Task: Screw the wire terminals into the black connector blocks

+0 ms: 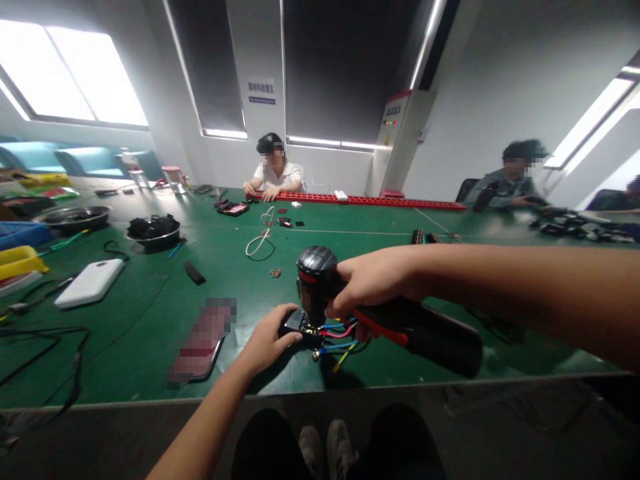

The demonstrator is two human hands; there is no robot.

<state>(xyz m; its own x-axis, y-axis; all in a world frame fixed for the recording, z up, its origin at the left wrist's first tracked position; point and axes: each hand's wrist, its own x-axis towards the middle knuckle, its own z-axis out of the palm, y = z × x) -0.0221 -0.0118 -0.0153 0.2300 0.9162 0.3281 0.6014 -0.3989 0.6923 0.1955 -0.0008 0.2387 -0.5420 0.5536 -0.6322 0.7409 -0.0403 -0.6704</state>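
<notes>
My right hand (373, 283) is wrapped round the handle of a black and red cordless drill (437, 337). The drill's head points down, and its tip meets the near side of a small black plastic block (295, 321) on the table. Thumb and fingers of my left hand (270, 340) grip that block from the left. Out of its right side run a red wire (343, 332), blue wires (335, 348) and a yellow-green wire (345, 358). The drill hides part of the block and the exact point of contact.
A phone (203, 347) lies left of my left hand on the green table (150, 320). Beyond the block are small brass pieces (275, 273) and a white cable (257, 247). A white power bank (90, 283) and a metal bowl (154, 240) stand left. Other people sit across the table.
</notes>
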